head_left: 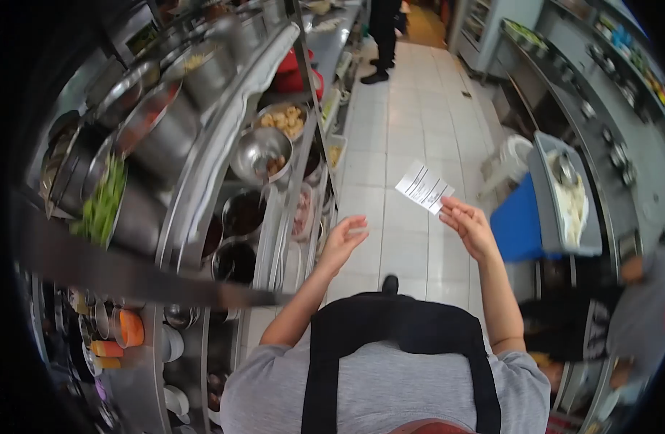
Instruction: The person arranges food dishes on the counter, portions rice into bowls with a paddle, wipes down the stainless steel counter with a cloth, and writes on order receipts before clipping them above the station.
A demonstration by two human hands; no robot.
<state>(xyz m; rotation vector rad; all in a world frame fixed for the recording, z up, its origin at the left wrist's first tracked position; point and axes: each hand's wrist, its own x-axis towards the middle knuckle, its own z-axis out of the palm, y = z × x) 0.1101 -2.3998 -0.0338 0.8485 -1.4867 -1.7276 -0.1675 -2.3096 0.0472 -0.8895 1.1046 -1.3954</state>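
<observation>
Between the thumb and fingers of my right hand (466, 226) is a printed paper slip (424, 186), pinched by its lower right corner above the tiled floor. Dark lines of print run across it, too small to read. My left hand (341, 242) is raised beside the shelving on the left, its fingers apart and holding nothing. Close to it on the shelf are a tub of pinkish food (302, 213) and a steel bowl (262, 155) with a few brown pieces inside.
White floor tiles (412, 108) run ahead between steel shelving (202, 166) and a counter (564, 79). A grey bin (589, 210) with pale contents and a ladle stands right, by a blue container (518, 217). One person (382, 36) stands ahead; another (643, 311) is close right.
</observation>
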